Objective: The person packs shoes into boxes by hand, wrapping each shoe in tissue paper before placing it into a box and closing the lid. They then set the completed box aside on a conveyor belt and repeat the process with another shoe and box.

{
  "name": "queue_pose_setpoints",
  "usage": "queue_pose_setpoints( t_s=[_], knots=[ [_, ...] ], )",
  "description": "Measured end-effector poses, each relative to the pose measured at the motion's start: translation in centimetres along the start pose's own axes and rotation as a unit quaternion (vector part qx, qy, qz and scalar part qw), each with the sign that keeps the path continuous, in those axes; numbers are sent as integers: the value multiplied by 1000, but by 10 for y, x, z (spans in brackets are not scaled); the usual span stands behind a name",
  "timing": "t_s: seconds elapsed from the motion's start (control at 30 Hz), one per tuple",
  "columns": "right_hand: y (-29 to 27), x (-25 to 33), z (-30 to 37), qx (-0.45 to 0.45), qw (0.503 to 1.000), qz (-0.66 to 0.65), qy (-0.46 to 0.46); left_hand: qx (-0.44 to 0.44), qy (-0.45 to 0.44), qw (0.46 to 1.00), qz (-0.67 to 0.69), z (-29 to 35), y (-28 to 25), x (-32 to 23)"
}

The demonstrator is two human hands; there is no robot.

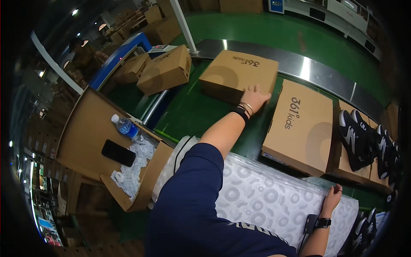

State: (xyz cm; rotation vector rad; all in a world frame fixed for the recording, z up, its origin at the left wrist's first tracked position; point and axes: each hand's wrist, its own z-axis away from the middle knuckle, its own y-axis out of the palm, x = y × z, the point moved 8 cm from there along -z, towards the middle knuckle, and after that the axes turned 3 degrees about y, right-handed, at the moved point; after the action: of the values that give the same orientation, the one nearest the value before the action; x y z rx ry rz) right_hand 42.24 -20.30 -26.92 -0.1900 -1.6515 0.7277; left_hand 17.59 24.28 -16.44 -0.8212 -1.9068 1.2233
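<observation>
On the green conveyor belt, my left hand (256, 98) grips the near right corner of a closed brown shoe box (239, 70), its fingers bent over the lid edge. Bracelets and a dark band circle that wrist. To the right of this hand lies a second closed shoe box (299, 124), apart from it. My right hand (332, 199), with a watch on its wrist, is at the right end of a stack of white tissue paper (252, 192) printed with grey rings. Its fingers are loosely bent, with nothing visible in them.
Black-and-white sneakers (355, 139) stand on boxes at the right. An open carton (150, 180) at the left holds small white packets, a phone (118, 153) and a water bottle (125, 126). More shoe boxes (165, 70) sit by a blue machine frame (115, 60). A metal rail (306, 68) borders the belt.
</observation>
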Motion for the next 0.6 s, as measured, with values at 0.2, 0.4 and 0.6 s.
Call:
queue_pose_setpoints(
  t_s=[0.2, 0.4, 0.6],
  knots=[
    [-11, -4, -14, -45, 931, -331, 145, -63, -60, 995, -51, 47, -25, 90],
    [27, 52, -52, -26, 860, -448, 243, 219, -261, 939, -52, 74, 23, 182],
    [74, 98, -10, -59, 869, -424, 249, 64, 35, 971, 228, 20, -79, -62]
  ],
)
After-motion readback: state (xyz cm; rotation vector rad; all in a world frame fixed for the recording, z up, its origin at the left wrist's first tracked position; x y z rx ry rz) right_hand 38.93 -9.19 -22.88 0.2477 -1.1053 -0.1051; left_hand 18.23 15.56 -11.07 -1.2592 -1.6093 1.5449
